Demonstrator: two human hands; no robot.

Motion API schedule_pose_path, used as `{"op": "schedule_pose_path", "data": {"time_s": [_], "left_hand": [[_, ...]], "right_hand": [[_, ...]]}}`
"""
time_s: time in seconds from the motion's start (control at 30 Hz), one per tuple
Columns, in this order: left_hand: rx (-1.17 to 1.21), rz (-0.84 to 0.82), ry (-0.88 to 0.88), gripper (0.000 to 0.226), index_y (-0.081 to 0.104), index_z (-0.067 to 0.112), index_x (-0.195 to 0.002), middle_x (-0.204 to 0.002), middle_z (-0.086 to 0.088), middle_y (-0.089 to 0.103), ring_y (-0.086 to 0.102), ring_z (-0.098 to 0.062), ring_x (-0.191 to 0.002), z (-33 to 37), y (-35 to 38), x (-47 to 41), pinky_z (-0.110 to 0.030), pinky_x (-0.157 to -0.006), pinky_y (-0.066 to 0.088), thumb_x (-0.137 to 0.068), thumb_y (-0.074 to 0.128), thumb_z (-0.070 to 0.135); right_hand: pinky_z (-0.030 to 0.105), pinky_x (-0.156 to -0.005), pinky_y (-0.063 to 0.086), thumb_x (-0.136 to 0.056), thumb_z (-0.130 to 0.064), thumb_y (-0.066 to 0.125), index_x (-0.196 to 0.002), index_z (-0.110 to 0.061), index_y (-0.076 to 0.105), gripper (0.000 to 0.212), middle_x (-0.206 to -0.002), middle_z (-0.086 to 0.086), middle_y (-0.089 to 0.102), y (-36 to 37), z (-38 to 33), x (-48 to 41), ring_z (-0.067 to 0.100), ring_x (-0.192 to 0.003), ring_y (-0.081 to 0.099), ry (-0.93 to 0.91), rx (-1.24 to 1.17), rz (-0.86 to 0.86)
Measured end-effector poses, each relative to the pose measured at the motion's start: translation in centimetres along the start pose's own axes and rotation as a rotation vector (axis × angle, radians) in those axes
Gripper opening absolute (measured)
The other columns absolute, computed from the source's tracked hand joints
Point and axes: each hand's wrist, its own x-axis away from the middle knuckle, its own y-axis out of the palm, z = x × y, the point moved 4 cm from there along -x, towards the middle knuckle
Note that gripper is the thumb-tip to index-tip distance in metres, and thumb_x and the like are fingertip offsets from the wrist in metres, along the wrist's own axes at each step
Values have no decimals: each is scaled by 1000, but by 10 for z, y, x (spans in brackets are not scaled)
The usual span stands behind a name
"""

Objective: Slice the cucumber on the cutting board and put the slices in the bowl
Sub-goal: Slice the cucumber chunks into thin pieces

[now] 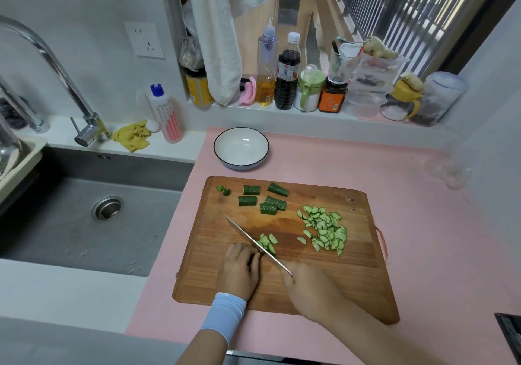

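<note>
The left grip (238, 271) is curled, fingertips tucked under, and is pressed down on a short cucumber piece (261, 252), of which only a sliver of green can be seen beside the fingers. The right grip (307, 285) is closed round the handle of a knife (253, 239); the handle itself is hidden inside it. The knife's long axis is laid diagonally across the cutting board (358, 274), with the tip pointed away from the person and to the left, towards the sink (84, 223), and the blade is set just against the left fingers. A few fresh slices (267, 241) are fanned out right of the blade, touching one another. Further right on the board a loose heap of half-moon slices (327, 230) is spread, well apart from the grips. At the far side of the board five uncut chunks (265, 199) are gathered, skin up, their long axes lying roughly left to right, some tilted; two of them overlap. Two small end pieces (222, 190) are left at the far left corner. The board is placed on a pink desk (423, 223). A white bowl (241, 149) with a dark rim is stood just beyond the board's far edge, and no slices are seen in it. A pale blue sleeve (225, 311) is worn on the left wrist.
</note>
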Motion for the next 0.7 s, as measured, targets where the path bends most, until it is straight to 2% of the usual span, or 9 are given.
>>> {"op": "schedule_pose_path", "data": {"time_s": [0.07, 0.13, 0.2, 0.37, 0.47, 0.5, 0.57, 0.63, 0.7], "left_hand": [[-3, -2, 5, 12, 68, 10, -78, -80, 0, 59, 51, -15, -80, 1, 0, 0, -15, -77, 40, -75, 77, 2], [-18, -4, 8, 13, 68, 10, -79, -80, -1, 60, 51, -16, -81, 1, 0, 1, -16, -78, 40, -75, 77, 2], [-32, -11, 5, 13, 67, 11, -79, -80, -1, 59, 51, -17, -81, 1, 0, 2, -20, -77, 42, -75, 76, 2], [-26, -8, -7, 15, 65, 11, -77, -79, -1, 58, 50, -16, -80, 1, -1, 2, -21, -74, 42, -75, 76, 2], [-22, -5, -11, 16, 64, 11, -75, -78, -1, 57, 50, -16, -79, 1, -1, 3, -21, -73, 43, -75, 77, 1], [-19, -8, -12, 16, 64, 11, -75, -79, -1, 57, 50, -16, -79, 1, -2, 3, -21, -73, 43, -75, 77, 1], [-17, -9, -14, 16, 64, 12, -75, -79, 0, 57, 51, -15, -79, 2, -2, 2, -21, -72, 43, -76, 76, 2], [-16, -11, -17, 16, 64, 12, -75, -79, 1, 57, 51, -15, -80, 2, -3, 2, -21, -72, 44, -76, 77, 3], [-17, -10, -21, 16, 64, 12, -75, -79, 1, 57, 51, -14, -80, 2, -3, 2, -18, -73, 42, -76, 77, 3]], "right_hand": [[30, -53, 38, -101, -31, 39, -72, -33, 47, 30, -65, -5, 55, 2, -4, -9, 19, -62, 51, 7, 3, -1], [35, -62, 47, -100, -30, 39, -86, -27, 57, 23, -73, 0, 64, 2, -10, -16, 26, -69, 57, -3, 0, 2], [36, -66, 49, -100, -30, 39, -96, -21, 62, 25, -80, 4, 69, 1, -13, -19, 29, -75, 61, -7, 9, 5], [36, -67, 46, -101, -33, 38, -110, -29, 62, 26, -87, 7, 71, 3, -13, -16, 33, -79, 62, -44, 36, 46], [35, -63, 46, -101, -36, 37, -118, -38, 58, 26, -79, 4, 68, 6, -9, -7, 29, -72, 61, -56, 27, 79], [35, -62, 44, -101, -36, 37, -115, -39, 57, 25, -75, 1, 64, 5, -7, -4, 28, -71, 59, -57, 15, 84], [33, -58, 39, -102, -36, 38, -98, -44, 56, 21, -71, -5, 56, 5, -2, 2, 23, -68, 55, -55, 2, 72], [24, -50, 30, -103, -35, 39, -73, -56, 46, 37, -64, -9, 48, 1, 0, 8, 13, -60, 45, -63, 5, 61], [20, -47, 26, -103, -33, 40, -66, -66, 40, 50, -60, -11, 43, -2, 2, 13, 9, -55, 39, -72, 4, 53]]}}
